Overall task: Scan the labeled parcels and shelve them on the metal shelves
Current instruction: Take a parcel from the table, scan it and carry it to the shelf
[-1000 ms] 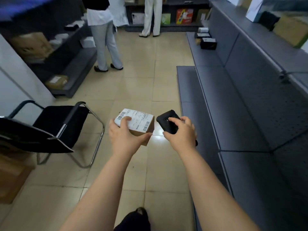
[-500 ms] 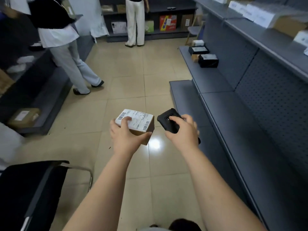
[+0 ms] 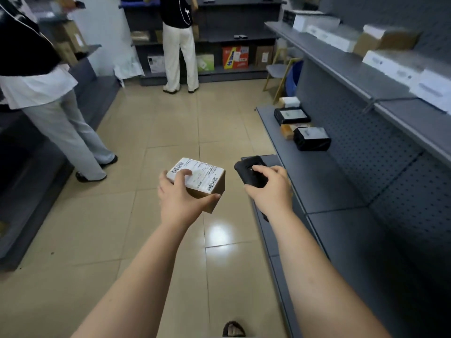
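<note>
Gripping the labelled parcel (image 3: 199, 180) in the left hand (image 3: 181, 198), just left of the scanner (image 3: 251, 173) clutched in the right hand (image 3: 272, 189), label up.

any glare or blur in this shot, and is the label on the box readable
Head view: a bright glare patch sits on the floor tiles below the hands. The right-hand upper shelf and its white boxes are smeared with blur, and wide-angle distortion bows the shelving. The parcel in the left hand shows sharp barcodes, but the label's text is too small to read.
</note>
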